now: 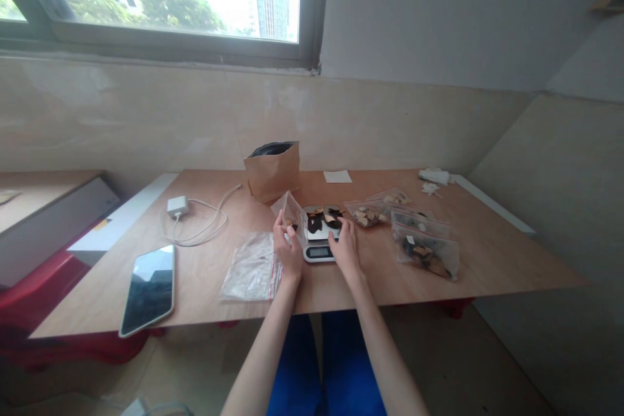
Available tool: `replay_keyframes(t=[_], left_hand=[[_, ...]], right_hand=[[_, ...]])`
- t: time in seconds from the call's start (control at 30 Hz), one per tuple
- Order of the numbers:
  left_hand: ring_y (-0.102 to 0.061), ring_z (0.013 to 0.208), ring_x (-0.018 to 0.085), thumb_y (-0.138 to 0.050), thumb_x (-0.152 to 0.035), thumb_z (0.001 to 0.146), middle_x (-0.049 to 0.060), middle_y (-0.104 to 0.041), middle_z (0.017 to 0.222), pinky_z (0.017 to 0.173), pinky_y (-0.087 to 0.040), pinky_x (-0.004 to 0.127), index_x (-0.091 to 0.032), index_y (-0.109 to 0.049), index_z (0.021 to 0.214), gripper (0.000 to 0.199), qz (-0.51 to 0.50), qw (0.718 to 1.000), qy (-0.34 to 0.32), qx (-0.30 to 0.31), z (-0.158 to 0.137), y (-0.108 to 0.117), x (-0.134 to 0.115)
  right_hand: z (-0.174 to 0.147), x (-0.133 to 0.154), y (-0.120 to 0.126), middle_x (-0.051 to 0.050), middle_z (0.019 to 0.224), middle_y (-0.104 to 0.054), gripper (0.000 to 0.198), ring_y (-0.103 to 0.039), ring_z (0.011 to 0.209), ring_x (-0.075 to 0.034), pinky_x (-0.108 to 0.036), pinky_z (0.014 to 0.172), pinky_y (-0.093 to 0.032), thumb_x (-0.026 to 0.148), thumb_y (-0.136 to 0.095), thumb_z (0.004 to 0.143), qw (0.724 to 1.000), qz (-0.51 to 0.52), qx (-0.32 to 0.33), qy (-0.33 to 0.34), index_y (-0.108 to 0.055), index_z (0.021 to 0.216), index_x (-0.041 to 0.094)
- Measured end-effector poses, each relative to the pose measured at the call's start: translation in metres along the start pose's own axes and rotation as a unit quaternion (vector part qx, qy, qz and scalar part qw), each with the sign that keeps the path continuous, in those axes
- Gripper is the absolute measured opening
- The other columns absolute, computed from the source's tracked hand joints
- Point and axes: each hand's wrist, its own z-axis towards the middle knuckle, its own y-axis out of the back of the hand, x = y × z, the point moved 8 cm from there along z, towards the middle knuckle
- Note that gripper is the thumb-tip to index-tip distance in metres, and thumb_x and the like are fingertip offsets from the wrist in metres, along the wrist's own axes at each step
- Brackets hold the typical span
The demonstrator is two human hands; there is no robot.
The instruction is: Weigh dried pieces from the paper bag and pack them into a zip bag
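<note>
Head view: my left hand (288,247) pinches clear bag (288,203), likely light, limp, best held by edge; my right hand (345,246) curls at dark slices (316,225), grip unclear; probably brittle.

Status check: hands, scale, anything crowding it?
Left hand gripping clear bag, beside scale. Right hand at dark pieces on scale, contact unclear. Display unreadable. Nearby: flat plastic bags left, brown pouch behind.
</note>
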Motion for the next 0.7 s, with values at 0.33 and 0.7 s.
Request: replay_keyframes(t=[0.33,0.7], left_hand=[[-0.050,0.115,0.020,-0.035,-0.027,0.089,0.013,-0.052,0.128,0.091,-0.038,0.033,-0.018,-0.054,0.094,0.022,0.005,1.000,-0.001,-0.001,0.000,0.001,-0.002],[-0.051,0.112,0.021,-0.036,-0.030,0.089,0.013,-0.053,0.127,0.089,-0.040,0.033,-0.017,-0.055,0.092,0.023,0.002,1.000,0.007,0.000,0.000,0.001,0.002]], right_hand=[[-0.001,0.006,0.017,-0.013,0.097,-0.064,0.023,-0.059,0.090,-0.023,-0.039,0.083,-0.046,0.016,-0.043,0.081,0.996,0.080,-0.006,-0.049,-0.059,0.097,0.014],[0.014,0.081,-0.006,-0.008,0.094,-0.064,0.022,-0.061,0.085,-0.017,-0.031,0.079,-0.050,0.024,-0.052,0.080,0.965,0.236,0.111,0.020,-0.060,0.099,0.017]])
